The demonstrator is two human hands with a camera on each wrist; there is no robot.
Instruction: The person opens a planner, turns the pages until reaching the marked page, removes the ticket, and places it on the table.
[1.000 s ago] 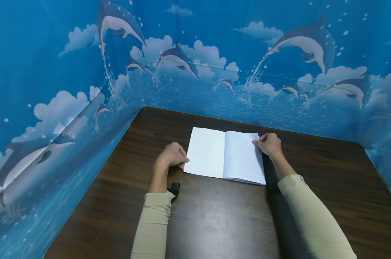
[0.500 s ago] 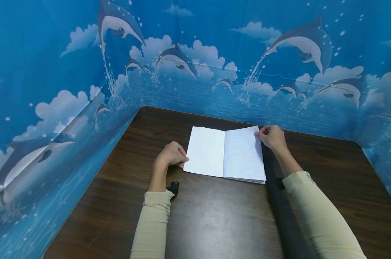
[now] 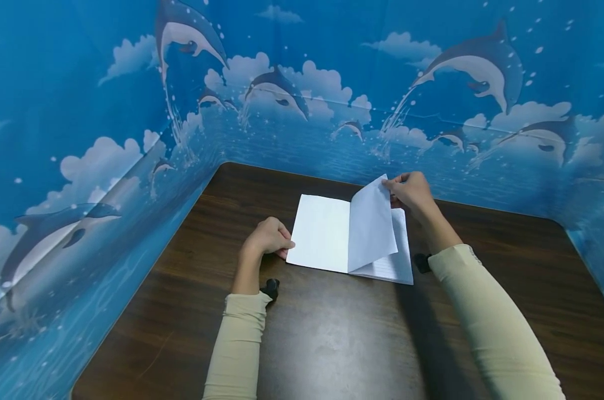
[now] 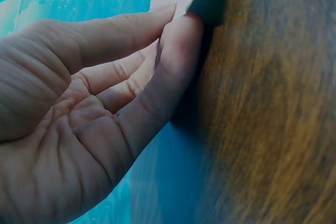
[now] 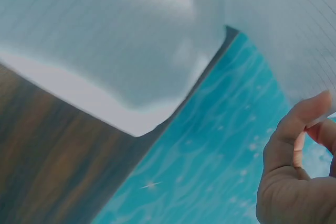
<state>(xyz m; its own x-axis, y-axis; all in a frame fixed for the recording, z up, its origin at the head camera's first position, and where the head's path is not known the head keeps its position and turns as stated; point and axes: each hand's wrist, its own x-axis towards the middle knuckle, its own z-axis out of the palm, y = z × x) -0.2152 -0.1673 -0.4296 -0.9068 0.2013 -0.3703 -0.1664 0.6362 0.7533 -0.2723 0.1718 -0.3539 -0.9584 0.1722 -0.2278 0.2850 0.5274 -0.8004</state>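
Note:
An open notebook (image 3: pixel 324 233) lies on the dark wooden table, its left side blank white and its right side ruled. My left hand (image 3: pixel 269 238) pinches the lower left edge of the notebook between thumb and fingers; in the left wrist view the thumb (image 4: pixel 131 30) lies over the white edge. With thumb and index finger, my right hand (image 3: pixel 409 191) holds the upper outer corner of a lifted page (image 3: pixel 374 222). That page stands raised and slants toward the spine. Under it, part of another ruled page (image 3: pixel 403 244) shows, also seen lying flat in the right wrist view.
The brown table (image 3: pixel 332 344) runs back to a blue curtain (image 3: pixel 291 139) printed with dolphins and clouds, which also borders its left side. Black camera mounts show at both wrists, the left one (image 3: pixel 270 289) close to the table.
My right hand has raised the ruled page by its upper corner and moved it up and left, uncovering the page below. The left hand stays at the notebook's left edge.

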